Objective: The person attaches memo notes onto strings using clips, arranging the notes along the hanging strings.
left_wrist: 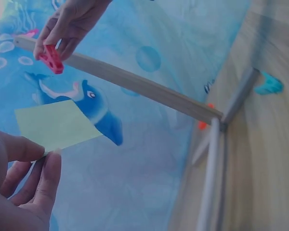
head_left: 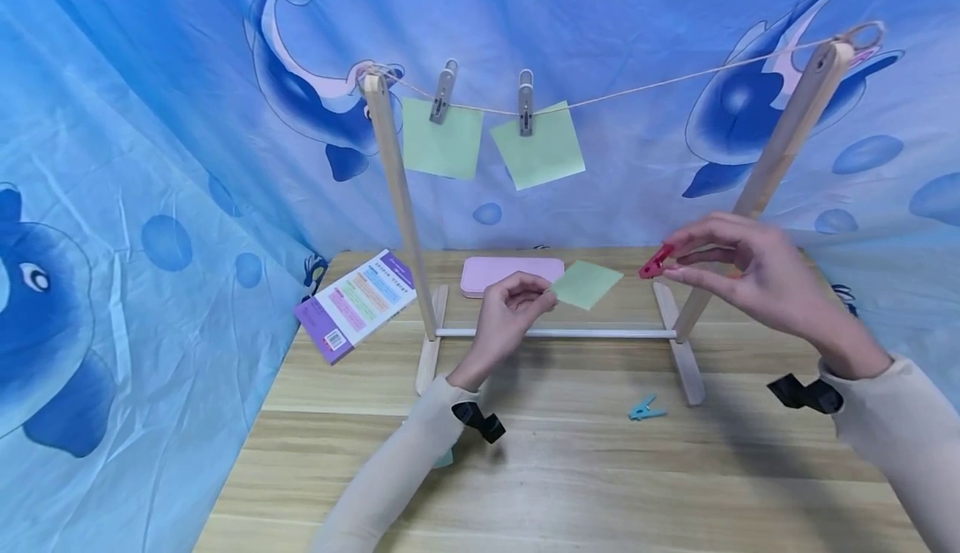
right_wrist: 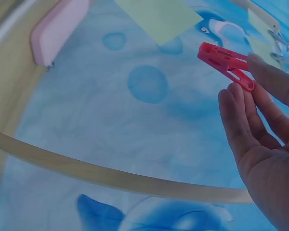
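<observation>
Between thumb and fingertips, my left hand (head_left: 513, 315) pinches a light green paper square (head_left: 588, 284) by one corner. To its right, my right hand (head_left: 750, 269) holds a red clothespin (head_left: 656, 262) by its handle end; its tip points toward the paper, with a gap between them. A string (head_left: 637, 87) runs above, tied between two wooden posts. Two green paper squares hang from it on the left half, one under a grey clothespin (head_left: 444, 93) and the other under a second grey clothespin (head_left: 526, 103).
A teal clothespin (head_left: 646, 409) lies on the wooden table (head_left: 570, 486). A purple and white box (head_left: 356, 307) and a pink case (head_left: 513, 273) lie farther back. The frame's white crossbar (head_left: 600, 334) joins its feet. A teal piece (head_left: 445, 459) is partly hidden under the left forearm.
</observation>
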`<state>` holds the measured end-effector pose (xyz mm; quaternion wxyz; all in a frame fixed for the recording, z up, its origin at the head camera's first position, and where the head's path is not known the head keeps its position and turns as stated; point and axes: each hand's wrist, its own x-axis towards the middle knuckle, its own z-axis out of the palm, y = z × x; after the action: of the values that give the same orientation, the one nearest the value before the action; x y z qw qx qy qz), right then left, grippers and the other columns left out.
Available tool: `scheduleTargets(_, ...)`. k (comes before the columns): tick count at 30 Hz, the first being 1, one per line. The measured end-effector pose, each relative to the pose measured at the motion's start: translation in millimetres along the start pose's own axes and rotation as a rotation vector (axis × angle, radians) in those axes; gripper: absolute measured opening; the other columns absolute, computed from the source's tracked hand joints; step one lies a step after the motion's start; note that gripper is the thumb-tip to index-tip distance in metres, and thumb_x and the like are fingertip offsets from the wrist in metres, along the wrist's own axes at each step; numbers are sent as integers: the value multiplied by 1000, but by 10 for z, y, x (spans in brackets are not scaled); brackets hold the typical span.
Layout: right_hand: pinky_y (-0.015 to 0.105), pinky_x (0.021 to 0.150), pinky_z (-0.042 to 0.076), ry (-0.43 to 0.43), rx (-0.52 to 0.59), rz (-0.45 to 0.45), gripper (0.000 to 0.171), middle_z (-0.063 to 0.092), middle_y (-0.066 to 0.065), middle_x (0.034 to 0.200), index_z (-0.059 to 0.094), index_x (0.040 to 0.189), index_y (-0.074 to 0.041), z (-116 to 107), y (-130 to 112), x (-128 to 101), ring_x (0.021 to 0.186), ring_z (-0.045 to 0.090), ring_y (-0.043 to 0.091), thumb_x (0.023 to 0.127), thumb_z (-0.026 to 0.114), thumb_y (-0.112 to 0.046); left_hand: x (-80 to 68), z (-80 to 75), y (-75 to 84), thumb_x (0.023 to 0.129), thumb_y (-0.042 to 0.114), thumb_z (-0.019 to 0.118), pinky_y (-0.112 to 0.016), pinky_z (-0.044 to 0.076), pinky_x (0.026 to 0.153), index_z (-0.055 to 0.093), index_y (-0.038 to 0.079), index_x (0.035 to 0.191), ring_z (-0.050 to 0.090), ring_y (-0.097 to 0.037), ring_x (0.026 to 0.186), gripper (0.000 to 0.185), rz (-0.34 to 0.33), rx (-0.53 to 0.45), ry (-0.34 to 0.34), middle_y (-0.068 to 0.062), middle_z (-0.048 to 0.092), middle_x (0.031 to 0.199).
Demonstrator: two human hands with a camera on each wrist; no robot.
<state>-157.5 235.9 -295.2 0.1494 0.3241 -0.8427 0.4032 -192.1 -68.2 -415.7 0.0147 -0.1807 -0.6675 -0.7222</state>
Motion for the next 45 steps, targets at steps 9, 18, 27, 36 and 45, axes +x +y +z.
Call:
scheduleTargets(9, 9, 79, 56, 41, -37, -115, 43, 68, 4, 103, 70, 106, -1, -221, -248, 359, 91, 69, 4, 69, 77, 20, 213, 140, 239, 88, 8, 72, -34, 62, 82, 65, -3, 105, 72, -22, 87, 21, 80, -72, 39, -10, 71, 96)
scheduleTargets(18, 6, 79, 54, 144, -110, -87, 32, 68, -3, 102, 70, 101, 2, -367, -571, 629, 87, 68, 4, 73, 79, 12, 431, 295, 446, 88, 2, 71, -38, 62, 84, 63, -5, 104, 72, -18, 83, 20, 180, -170, 40, -1, 70, 90)
scheduleTargets(27, 4, 83, 51, 182, -175, -114, 31, 67, -3, 101, 70, 106, -2, -499, -788, 826, 86, 66, 4, 77, 78, 6, 577, 444, 647, 88, 2, 69, -38, 61, 86, 64, -1, 105, 73, -14, 84, 17, 233, -257, 56, -2, 70, 94)
scheduleTargets(36, 3, 91, 48, 222, -308, -128, 29, 63, -13, 100, 71, 110, -4, -668, -928, 1009, 90, 63, -6, 81, 78, -4, 681, 513, 768, 88, -2, 68, -39, 61, 88, 63, 0, 105, 73, -16, 85, 18, 269, -316, 49, -3, 70, 93)
scheduleTargets(45, 5, 92, 48, 237, -402, -135, 29, 58, -22, 97, 72, 112, -7, -762, -997, 1198, 87, 58, -17, 85, 76, -16, 749, 604, 858, 88, -8, 64, -36, 60, 89, 60, -2, 109, 72, -14, 85, 21, 226, -432, 27, -3, 68, 93)
